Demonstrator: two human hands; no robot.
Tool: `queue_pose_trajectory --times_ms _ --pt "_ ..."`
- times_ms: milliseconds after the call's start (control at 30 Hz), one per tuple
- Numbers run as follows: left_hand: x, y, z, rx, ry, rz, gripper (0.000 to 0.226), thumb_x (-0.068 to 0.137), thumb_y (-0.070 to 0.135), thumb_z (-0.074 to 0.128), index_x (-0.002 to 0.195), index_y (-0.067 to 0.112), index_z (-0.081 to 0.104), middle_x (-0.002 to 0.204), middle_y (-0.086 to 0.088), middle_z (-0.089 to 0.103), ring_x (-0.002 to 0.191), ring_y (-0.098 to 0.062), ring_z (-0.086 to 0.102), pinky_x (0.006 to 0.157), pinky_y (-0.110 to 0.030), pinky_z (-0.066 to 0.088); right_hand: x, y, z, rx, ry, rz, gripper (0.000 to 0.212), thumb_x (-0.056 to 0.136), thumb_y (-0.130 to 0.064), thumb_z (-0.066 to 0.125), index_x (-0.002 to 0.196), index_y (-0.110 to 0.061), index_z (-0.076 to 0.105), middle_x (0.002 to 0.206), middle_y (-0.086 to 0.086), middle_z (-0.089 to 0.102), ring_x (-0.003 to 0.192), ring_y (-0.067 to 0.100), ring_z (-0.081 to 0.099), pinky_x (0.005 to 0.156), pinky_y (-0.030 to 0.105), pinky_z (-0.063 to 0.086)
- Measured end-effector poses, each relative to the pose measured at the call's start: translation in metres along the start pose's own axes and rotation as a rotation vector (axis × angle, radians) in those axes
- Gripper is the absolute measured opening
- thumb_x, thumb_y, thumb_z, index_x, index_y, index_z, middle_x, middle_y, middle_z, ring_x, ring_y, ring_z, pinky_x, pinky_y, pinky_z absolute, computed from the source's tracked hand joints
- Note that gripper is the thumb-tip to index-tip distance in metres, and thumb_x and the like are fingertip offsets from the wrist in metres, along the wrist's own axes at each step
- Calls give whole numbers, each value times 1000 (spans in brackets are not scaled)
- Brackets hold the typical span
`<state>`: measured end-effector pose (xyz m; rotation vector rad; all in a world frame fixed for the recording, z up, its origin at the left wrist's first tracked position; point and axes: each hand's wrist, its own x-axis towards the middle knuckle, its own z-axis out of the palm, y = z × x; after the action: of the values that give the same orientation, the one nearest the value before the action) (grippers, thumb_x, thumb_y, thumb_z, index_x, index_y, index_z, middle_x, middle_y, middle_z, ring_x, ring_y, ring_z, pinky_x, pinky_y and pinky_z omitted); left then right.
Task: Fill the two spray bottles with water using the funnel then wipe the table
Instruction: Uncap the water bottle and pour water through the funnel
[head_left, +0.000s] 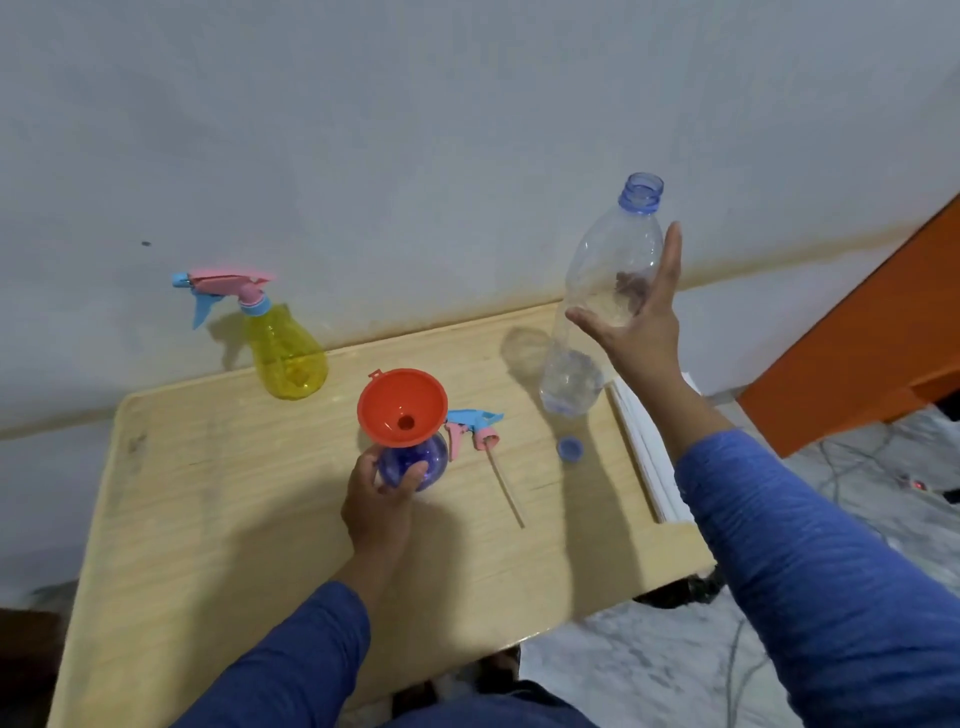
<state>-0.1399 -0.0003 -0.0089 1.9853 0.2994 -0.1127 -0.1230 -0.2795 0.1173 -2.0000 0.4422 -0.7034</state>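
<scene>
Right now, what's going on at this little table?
A person is filling spray bottles. The left hand steadies a blue spray bottle with an orange funnel in its neck; its spray top lies beside it on the table. The right hand is open against a clear, nearly empty water bottle, whose cap lies on the table. A yellow spray bottle stands capped near the wall.

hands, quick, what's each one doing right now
Left hand: closed around the purple spray bottle under the orange plastic funnel.
Right hand: open, fingers spread against the clear plastic water bottle, which stands uncapped.
</scene>
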Motion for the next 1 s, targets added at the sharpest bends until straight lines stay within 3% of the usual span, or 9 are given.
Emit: queue_pose_trajectory --times_ms 100,200,333,433,500,567,633,800,1000 --pt "2 1 -1 -2 -5 5 42 76 31 74 112 18 56 102 8 55 91 -13 53 74 -26 36 -7 -7 -3 -40 -17 37 126 64 -34 84 148 -29 -10 154 7 27 135 20 38 105 28 34" --pt "1 1 -2 -49 0 14 40 74 27 76 108 16 58 100 6 59 91 -13 54 71 -23 38 -30 -13 5 -50 87 91 115 72 -38 78 149 -22 -6 154 11 22 138 26 31 112 41 31" --pt "2 -2 -3 -157 14 28 45 70 21 80 110 12 61 102 4 62 91 -9 54 66 -10 39 -89 -27 37 -32 256 34 79 80 -24 72 145 -18 28 133 9 44 117 24 48 98 30 41" --pt "3 -4 -2 -211 10 31 46 68 18 82 110 13 62 100 5 61 91 -8 53 69 -8 39 -122 -30 64 -6 33 -64 58 79 -20 74 132 -20 50 127 4 48 115 15 49 95 30 47" --pt "5 -7 -2 -221 12 32 46 68 20 82 109 15 62 100 6 61 91 -8 54 76 -15 43 -134 -30 77 -31 -143 -125 50 77 -18 75 124 -22 60 132 5 48 118 13 48 94 8 39" --pt "8 -11 0 -198 13 44 48 68 25 82 111 18 62 102 6 63 93 -9 55 81 -21 45 -140 -31 86 -10 -237 -150 42 76 -14 75 117 -20 66 135 5 49 115 13 50 86 -2 34" --pt "9 -12 0 -182 15 53 48 69 26 81 112 20 62 105 6 64 95 -9 55 81 -22 44 -143 -31 93 -28 -289 -188 35 77 -15 74 111 -18 70 133 3 53 115 13 51 88 2 37" --pt "10 -15 0 -134 17 77 48 68 32 80 111 23 61 107 5 64 98 -11 56 88 -29 48 -142 -26 101 -83 -291 -270 22 77 -13 70 99 -16 74 120 5 64 108 22 60 89 26 47" --pt "11 -14 1 -165 28 98 50 67 27 81 113 20 62 111 6 63 100 -9 55 91 -30 48 -133 -34 103 -40 -232 -285 19 80 -12 66 97 -11 75 107 8 69 99 9 60 89 11 45"
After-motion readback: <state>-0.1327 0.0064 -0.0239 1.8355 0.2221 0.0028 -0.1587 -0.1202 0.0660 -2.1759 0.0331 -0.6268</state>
